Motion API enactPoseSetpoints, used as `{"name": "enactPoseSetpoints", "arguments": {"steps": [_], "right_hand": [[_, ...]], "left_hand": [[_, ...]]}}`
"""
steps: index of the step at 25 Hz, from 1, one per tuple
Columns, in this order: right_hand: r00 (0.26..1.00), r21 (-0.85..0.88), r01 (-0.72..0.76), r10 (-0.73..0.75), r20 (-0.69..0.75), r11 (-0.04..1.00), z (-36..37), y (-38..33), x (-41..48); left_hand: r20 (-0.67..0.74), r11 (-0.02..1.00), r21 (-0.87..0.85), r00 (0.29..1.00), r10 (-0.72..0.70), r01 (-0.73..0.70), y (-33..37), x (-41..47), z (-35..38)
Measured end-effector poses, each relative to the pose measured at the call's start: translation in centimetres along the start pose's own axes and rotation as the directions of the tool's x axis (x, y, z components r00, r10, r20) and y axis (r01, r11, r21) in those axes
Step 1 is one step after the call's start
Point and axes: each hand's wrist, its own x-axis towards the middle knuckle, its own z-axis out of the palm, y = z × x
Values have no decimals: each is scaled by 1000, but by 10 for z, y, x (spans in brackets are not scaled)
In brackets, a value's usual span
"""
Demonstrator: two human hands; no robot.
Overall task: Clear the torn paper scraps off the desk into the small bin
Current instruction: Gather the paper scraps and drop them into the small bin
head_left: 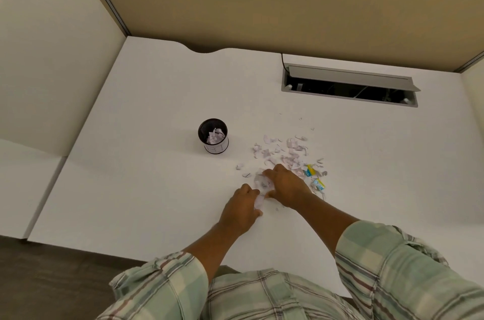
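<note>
Torn paper scraps (285, 153) lie scattered on the white desk (146, 188), right of centre, with a few blue and yellow pieces (311, 175) among them. A small black mesh bin (213, 136) stands upright to the left of the pile and holds some scraps. My left hand (242, 211) is curled around a clump of scraps at its fingertips. My right hand (285, 184) is cupped over the near edge of the pile, fingers closed on a bunch of scraps. The two hands nearly touch.
An open cable hatch (348, 85) with a raised grey lid is set into the desk at the back right, a black cable beside it. Tan partition walls (262, 0) enclose the back. A white side panel (47, 57) stands on the left.
</note>
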Motion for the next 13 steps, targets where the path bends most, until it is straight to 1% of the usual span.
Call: {"name": "enactPoseSetpoints", "arguments": {"steps": [2, 4, 8, 10, 13], "right_hand": [[1000, -3, -18, 18, -12, 1000, 3, 0, -1], [999, 37, -37, 39, -29, 999, 5, 1, -3], [989, 226, -100, 123, -88, 969, 2, 9, -5], [975, 324, -126, 177, -136, 938, -3, 12, -5], [945, 477, -115, 245, -219, 871, -13, 15, -6]], "left_hand": [[-3, 999, -49, 1000, -12, 12, 1, 0, 2], [-13, 991, -121, 999, -50, 48, 0, -2, 2], [-95, 977, -197, 990, -108, 88, -8, -2, -5], [-149, 973, -205, 980, -134, 101, -9, -2, -13], [-242, 958, -260, 952, -190, 125, -12, -4, -28]]}}
